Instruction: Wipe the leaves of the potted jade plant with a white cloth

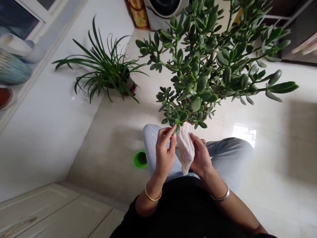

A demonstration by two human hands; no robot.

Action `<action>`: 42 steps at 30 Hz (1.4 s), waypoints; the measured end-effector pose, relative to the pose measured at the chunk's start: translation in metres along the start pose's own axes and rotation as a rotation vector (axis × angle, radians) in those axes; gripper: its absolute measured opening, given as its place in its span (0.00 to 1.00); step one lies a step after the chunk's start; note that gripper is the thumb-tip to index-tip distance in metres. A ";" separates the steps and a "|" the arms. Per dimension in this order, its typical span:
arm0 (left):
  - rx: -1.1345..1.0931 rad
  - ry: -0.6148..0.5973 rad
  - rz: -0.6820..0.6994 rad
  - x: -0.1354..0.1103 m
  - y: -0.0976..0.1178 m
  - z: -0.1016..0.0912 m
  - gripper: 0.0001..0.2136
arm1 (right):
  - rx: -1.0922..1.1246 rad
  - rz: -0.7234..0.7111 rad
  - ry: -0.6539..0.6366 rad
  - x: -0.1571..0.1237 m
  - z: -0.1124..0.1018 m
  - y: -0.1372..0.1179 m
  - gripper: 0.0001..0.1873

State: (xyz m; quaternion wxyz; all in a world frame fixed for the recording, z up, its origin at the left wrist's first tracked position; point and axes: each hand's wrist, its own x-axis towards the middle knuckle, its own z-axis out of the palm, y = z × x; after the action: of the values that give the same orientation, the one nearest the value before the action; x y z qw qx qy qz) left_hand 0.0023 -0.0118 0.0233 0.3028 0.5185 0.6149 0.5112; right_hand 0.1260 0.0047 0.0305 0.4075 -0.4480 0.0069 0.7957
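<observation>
Glossy cream floor tiles mirror 1 bright patch of light. A white wall runs along the left under a window. A grassy potted plant stands beside the wall. White cabinet doors fill the lower left, and a washing machine sits at the top.

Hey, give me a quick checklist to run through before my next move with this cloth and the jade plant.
1. Cloth in the grip of the right hand: ok.
2. Left hand fingertips on a low leaf of the jade plant: ok.
3. Cloth raised right beside that leaf: ok.
4. Cloth damp or dry: cannot tell.
5. Pot standing steady: cannot tell, mostly hidden under the leaves.
6. Green cup on the floor apart from both hands: ok.
</observation>
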 end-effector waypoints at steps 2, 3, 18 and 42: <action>0.053 0.017 0.034 0.001 -0.001 0.000 0.16 | -0.006 -0.007 -0.012 0.000 0.000 0.001 0.13; 0.069 0.024 0.046 0.001 -0.001 0.000 0.16 | -0.008 -0.014 -0.015 0.000 -0.001 0.002 0.13; 0.104 0.035 -0.002 0.003 0.004 -0.003 0.15 | -0.008 -0.103 -0.007 -0.004 0.001 0.010 0.18; 0.164 0.066 0.133 0.003 -0.001 0.001 0.17 | 0.098 -0.018 -0.045 -0.010 -0.001 0.012 0.16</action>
State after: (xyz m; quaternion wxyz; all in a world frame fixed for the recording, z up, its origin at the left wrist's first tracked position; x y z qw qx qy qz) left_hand 0.0024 -0.0087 0.0223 0.2041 0.5641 0.6285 0.4950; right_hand 0.1216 -0.0105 0.0328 0.4362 -0.4093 0.0328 0.8007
